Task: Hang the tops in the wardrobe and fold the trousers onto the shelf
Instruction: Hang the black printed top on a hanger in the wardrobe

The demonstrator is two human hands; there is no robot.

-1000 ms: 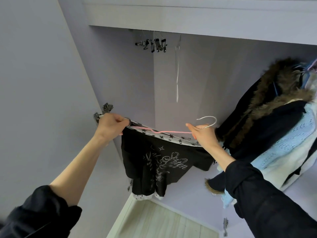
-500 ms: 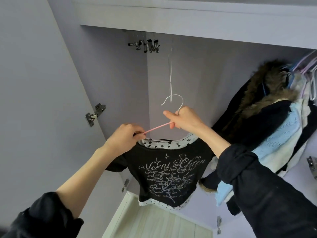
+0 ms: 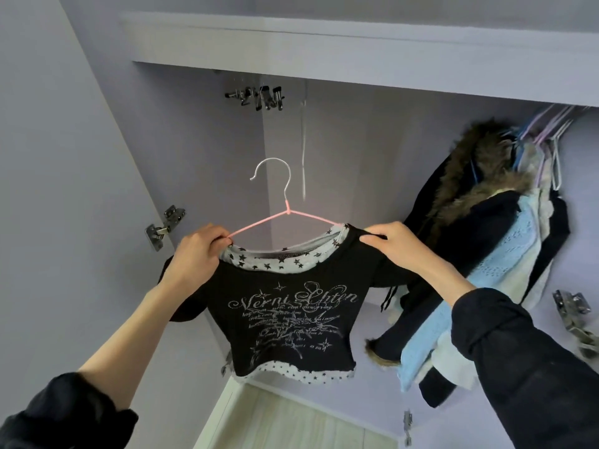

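Both hands, left (image 3: pixel 197 251) and right (image 3: pixel 397 243), grip the black printed top (image 3: pixel 285 319) on its pink wire hanger (image 3: pixel 285 212), not yet hooked beside the hung fur-trimmed coats (image 3: pixel 479 202); trousers unseen.

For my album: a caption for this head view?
Both hands, left and right, hold a black top on a pink hanger.

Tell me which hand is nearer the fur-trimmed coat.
Right. The right hand pinches the black top beside the fur-trimmed coat; the left hand is across the top.

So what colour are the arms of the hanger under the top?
Pink arms on the hanger, with a white hook; the head view shows it.
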